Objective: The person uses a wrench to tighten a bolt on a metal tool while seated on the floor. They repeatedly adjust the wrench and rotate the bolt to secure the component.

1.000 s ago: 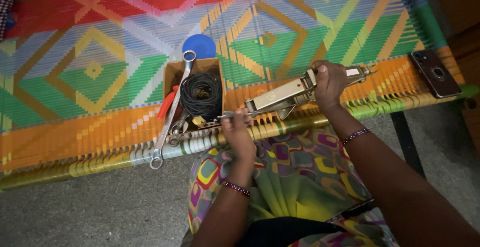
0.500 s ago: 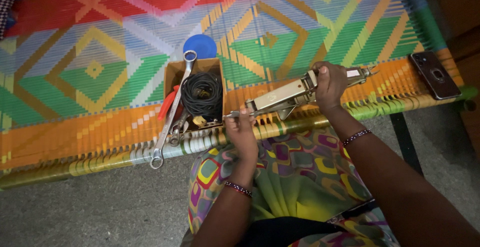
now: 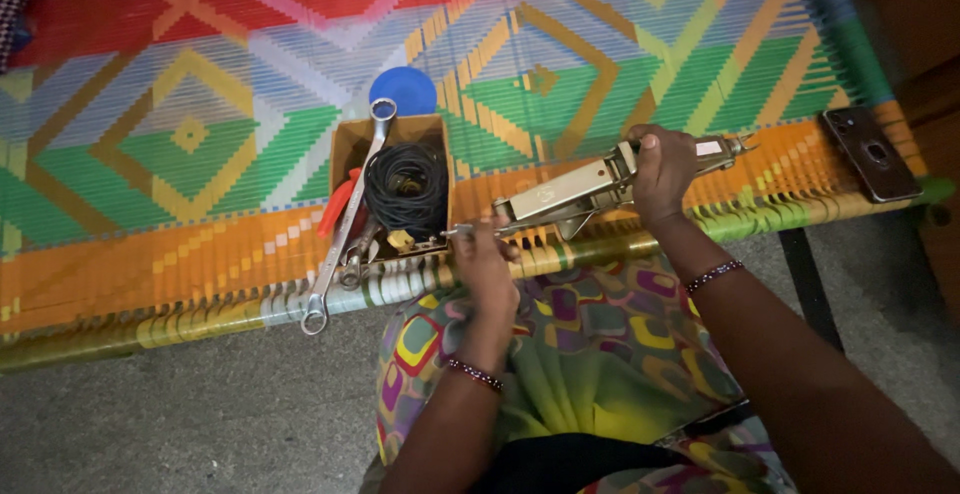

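The metal hand tool [image 3: 590,186] is lying almost flat over the front edge of the woven cot, tilting slightly upward toward the right. It is long and pale, silver-beige in colour, with a hinged lever along its top. A thin metal tip [image 3: 462,230] is sticking out at its lower left end.

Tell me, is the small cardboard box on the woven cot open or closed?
Open. The cardboard box has no lid, so a black cable coil shows inside, and a long spanner sticks out over its edges.
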